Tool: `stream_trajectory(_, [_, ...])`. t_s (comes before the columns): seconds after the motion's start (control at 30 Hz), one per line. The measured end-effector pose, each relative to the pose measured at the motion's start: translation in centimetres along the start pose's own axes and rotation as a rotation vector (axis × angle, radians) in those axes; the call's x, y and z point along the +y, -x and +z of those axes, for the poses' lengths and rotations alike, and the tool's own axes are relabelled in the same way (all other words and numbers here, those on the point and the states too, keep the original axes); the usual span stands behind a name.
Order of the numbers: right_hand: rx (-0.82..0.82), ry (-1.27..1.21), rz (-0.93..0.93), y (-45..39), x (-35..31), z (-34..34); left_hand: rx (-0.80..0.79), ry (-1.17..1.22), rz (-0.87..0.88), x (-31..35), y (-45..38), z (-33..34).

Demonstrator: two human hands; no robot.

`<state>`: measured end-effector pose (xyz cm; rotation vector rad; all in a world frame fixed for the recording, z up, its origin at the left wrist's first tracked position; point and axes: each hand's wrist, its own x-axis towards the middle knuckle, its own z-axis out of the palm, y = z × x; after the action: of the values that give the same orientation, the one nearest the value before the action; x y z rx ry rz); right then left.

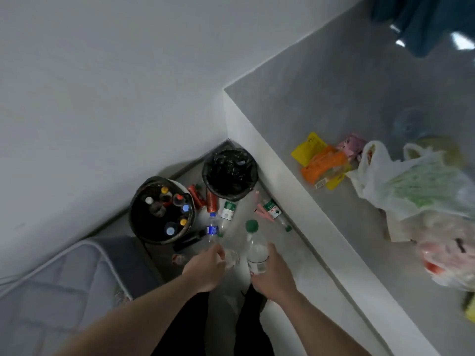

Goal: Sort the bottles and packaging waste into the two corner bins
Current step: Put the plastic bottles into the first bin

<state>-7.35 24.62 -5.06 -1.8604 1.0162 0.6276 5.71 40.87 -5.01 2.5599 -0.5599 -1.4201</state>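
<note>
Two hands over floor | right hand (pixel 272 273) grasps green-capped bottle (pixel 257 249) upright | left hand (pixel 205 268) grasps clear bottle (pixel 231 255) | bottle bin (pixel 160 210) and lined bin (pixel 230 173) in corner ahead | wrappers (pixel 321 161) on ledge

A grey padded mattress (pixel 64 286) in the low left corner, plain white wall (pixel 102 86) behind, grey floor (pixel 295 258) below, a dark blue cloth (pixel 421 21) hanging at the top right, black trouser legs (pixel 254 327) at the bottom
</note>
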Motion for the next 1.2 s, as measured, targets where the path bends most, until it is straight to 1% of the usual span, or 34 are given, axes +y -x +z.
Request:
stream_trajectory(0.07, [-0.038,0.014,-0.054,0.6,-2.2,-0.7,0.052,0.117,-0.038,-0.1,2.0,-1.1])
stream_trajectory(0.13, [-0.049,0.013,-0.104,0.9,-4.4,-1.3,0.109,0.186,-0.073,-0.7,3.3,-2.4])
stream_trajectory(0.2, [-0.036,0.028,-0.175,0.9,-6.3,-1.3,0.171,0.248,-0.108,-1.7,4.2,-3.6])
stream_trajectory(0.27, [-0.08,0.045,-0.238,0.7,-8.9,-0.7,0.233,0.319,-0.153,-3.6,4.9,-5.1])
stream_trajectory(0.33, [-0.131,0.027,-0.227,0.4,-10.7,-0.4,0.276,0.346,-0.174,-5.0,5.2,-6.6])
stream_trajectory(0.43, [-0.16,0.03,-0.226,-1.3,-13.2,1.7,0.338,0.4,-0.222,-9.2,5.2,-8.7])
stream_trajectory(0.53, [-0.155,-0.007,-0.204,-2.7,-15.4,3.8,0.367,0.395,-0.254,-13.1,4.5,-10.9])
stream_trajectory(0.63, [-0.129,0.005,-0.235,-3.6,-17.8,6.0,0.397,0.392,-0.282,-16.4,3.8,-13.2])
stream_trajectory(0.77, [-0.137,0.045,-0.293,-5.0,-20.8,8.2,0.404,0.345,-0.339,-19.6,2.1,-15.6])
stream_trajectory(0.87, [-0.144,0.065,-0.307,-6.7,-21.9,9.6,0.391,0.31,-0.374,-21.5,0.0,-16.7])
stream_trajectory(1.07, [-0.116,0.082,-0.321,-10.3,-22.6,12.5,0.362,0.313,-0.457,-24.7,-5.4,-17.2])
stream_trajectory(1.2, [-0.133,0.056,-0.302,-13.0,-23.4,13.7,0.319,0.339,-0.506,-26.5,-9.2,-16.6])
